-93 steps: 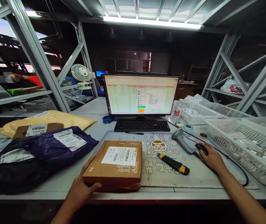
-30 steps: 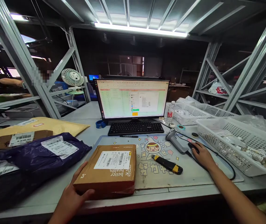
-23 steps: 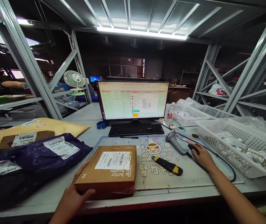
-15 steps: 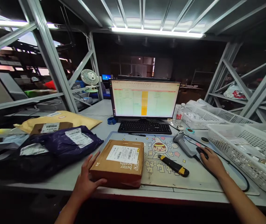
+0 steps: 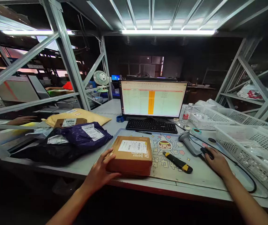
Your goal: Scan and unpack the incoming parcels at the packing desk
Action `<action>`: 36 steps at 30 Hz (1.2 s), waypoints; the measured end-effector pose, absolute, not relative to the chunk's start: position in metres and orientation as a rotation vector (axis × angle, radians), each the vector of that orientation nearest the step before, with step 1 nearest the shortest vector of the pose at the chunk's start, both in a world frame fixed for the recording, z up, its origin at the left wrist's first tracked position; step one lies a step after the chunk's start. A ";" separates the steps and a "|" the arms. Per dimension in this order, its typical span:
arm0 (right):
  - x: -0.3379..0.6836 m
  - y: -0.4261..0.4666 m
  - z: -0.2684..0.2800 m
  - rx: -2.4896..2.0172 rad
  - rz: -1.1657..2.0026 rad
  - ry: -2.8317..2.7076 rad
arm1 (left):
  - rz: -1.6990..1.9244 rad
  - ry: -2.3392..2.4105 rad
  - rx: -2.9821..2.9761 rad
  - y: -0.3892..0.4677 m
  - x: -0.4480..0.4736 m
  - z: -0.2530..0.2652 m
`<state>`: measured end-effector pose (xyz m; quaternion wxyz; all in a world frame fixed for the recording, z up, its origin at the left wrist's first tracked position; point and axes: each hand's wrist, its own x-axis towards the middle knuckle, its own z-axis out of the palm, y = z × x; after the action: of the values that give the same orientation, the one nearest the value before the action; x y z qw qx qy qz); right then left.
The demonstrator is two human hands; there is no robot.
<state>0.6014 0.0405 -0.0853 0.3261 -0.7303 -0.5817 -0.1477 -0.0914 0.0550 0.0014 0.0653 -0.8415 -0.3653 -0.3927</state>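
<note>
A brown cardboard box [image 5: 126, 165] with a white shipping label [image 5: 132, 146] on top sits near the table's front edge. Against its left side and front corner rests my left hand [image 5: 101, 172], fingers spread and thumb stretched along the front. My right hand [image 5: 217, 162] is closed over a black computer mouse [image 5: 208, 153] on the printed desk mat [image 5: 167, 175]. Between the hands lies a black and yellow utility knife [image 5: 178, 163]. A grey barcode scanner [image 5: 189, 144] lies just left of the mouse.
Purple and black mailer bags [image 5: 87, 137] and a yellow padded envelope [image 5: 98, 120] are piled on the left. Behind the mat stand a keyboard [image 5: 151, 125] and monitor [image 5: 136, 100]. White plastic baskets [image 5: 249, 156] line the right. Another person's hand [image 5: 23, 120] shows at far left.
The view has swung left, so everything sits further right in the picture. Another person's hand has come into view at far left. Both my hands keep their places on the box and mouse.
</note>
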 end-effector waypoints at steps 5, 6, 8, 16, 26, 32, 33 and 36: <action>0.575 0.036 -0.048 -1.746 -0.541 -1.510 | -1.106 -1.430 -2.614 0.040 -0.072 0.089; 0.561 0.035 -0.038 -1.717 -0.539 -1.528 | -1.040 -1.574 -2.637 0.042 -0.069 0.109; 0.527 0.035 -0.019 -1.685 -0.424 -1.637 | -0.843 -1.841 -2.706 0.055 -0.066 0.144; 0.392 0.035 0.001 -2.050 0.101 -2.078 | -1.054 -2.063 -3.066 0.139 -0.061 0.132; 0.434 0.046 0.031 -2.178 -0.104 -1.685 | -2.339 -1.564 -2.864 0.120 -0.059 0.046; 0.452 0.075 0.039 -2.473 0.027 -1.522 | -2.169 -1.718 -2.799 0.098 -0.051 0.014; 0.449 0.080 0.036 -2.491 0.046 -1.511 | -2.094 -1.644 -2.776 0.090 -0.051 0.010; 0.436 0.092 0.025 -2.547 0.077 -1.454 | -1.809 -1.066 -2.728 0.061 -0.053 -0.005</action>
<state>0.4361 0.0920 0.0253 0.1040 -0.8635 -0.4929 0.0262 -0.0531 0.0607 -0.0049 -0.1498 -0.7835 -0.3061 -0.5195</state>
